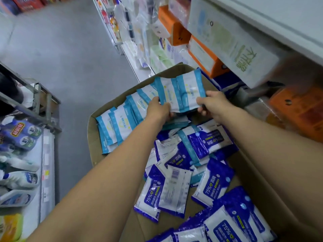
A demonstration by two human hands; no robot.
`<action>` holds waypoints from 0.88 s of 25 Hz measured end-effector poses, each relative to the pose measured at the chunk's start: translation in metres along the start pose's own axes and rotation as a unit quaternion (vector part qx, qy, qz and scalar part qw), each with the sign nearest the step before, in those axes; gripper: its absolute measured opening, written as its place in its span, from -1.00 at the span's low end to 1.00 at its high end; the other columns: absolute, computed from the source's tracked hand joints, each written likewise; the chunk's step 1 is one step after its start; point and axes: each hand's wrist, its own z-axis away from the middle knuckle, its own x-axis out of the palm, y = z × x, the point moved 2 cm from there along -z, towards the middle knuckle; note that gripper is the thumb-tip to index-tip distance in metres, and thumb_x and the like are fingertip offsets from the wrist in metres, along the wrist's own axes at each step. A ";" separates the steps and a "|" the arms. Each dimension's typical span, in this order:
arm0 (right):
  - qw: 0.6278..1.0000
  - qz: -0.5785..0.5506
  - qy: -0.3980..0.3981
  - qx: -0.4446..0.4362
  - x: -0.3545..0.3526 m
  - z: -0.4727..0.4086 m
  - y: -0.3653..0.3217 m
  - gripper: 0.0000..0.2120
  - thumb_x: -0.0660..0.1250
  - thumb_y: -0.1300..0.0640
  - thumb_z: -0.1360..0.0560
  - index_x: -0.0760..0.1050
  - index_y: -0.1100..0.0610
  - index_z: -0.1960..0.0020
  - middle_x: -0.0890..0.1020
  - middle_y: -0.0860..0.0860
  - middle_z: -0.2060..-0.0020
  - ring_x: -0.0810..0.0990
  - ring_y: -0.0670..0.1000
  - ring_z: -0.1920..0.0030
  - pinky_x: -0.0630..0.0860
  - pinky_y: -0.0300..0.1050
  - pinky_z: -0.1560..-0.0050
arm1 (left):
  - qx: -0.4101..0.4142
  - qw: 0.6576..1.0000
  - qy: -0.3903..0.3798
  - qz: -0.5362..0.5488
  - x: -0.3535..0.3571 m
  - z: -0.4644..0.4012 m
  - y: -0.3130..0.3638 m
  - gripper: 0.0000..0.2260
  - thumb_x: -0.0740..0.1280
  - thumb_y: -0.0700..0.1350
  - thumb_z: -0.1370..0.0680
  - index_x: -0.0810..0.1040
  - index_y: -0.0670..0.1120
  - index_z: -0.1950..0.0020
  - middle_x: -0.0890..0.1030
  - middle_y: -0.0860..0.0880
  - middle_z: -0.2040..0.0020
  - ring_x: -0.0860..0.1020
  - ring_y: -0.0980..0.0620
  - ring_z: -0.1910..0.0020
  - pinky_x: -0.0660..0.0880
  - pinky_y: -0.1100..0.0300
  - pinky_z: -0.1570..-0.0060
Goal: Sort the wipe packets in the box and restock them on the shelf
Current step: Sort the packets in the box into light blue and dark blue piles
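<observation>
Over the far end of the cardboard box [97, 142], I have both hands on a small stack of light-blue wipe packets [181, 92]. My left hand [160, 110] has its fingers curled round the stack's near left corner, and my right hand [212, 103] pinches its near right edge, thumb on top and fingers underneath. The stack is lifted clear of the box floor.

I judge I'm mid-sort. A row of matching light-blue packets [118, 124] already stands lined up along the box's far left wall, while the dark-blue 75% alcohol wipe packets [206, 142] lie jumbled across the near and right part. At least one light-blue packet is still mixed in among them.

Next, I'd either tuck this stack in beside the row or carry it to the shelf [236, 44] on the right. Either way it calls for keeping the packets squared so none slips out.
</observation>
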 end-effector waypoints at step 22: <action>0.802 0.582 0.005 -0.132 -0.069 0.068 0.107 -0.66 0.32 -0.06 -0.54 0.41 0.08 -0.23 0.53 0.06 -0.21 0.44 0.08 -0.24 0.35 0.01 -0.22 | 0.080 0.882 -0.039 -0.463 0.039 0.066 -0.106 -0.53 0.50 -0.08 -0.42 0.38 -0.18 -0.20 0.52 -0.19 -0.16 0.47 -0.19 -0.14 0.45 -0.01 -0.07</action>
